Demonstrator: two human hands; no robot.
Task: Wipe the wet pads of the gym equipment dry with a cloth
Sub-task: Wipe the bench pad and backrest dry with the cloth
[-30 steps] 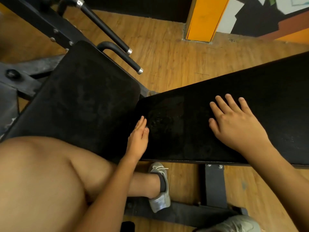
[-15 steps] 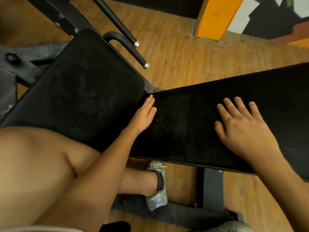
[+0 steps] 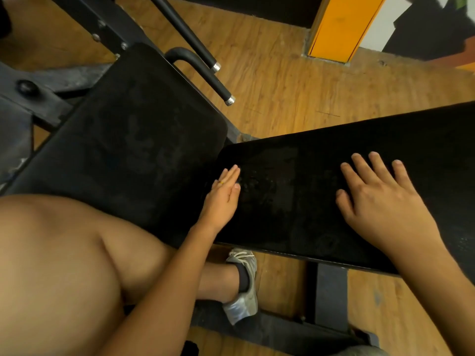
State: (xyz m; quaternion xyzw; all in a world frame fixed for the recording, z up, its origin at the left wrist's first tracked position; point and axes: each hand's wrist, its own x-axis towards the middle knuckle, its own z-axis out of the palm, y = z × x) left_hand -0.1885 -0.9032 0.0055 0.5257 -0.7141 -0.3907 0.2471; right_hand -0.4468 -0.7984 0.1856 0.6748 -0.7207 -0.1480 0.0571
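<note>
Left grip (image 3: 223, 194) released, flat at bench pad (image 3: 295, 214) end edge; right grip (image 3: 380, 199) released, flat mid-pad.

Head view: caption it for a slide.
Left hand and right hand rest open on the long black bench pad, droplets between them.

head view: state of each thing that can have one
long pad, droplets near the left hand, both hands on it
seat pad, streaky marks, no hand on it
left hand, fingers straight, touching long pad
right hand, flat, fingers spread, on long pad
</note>
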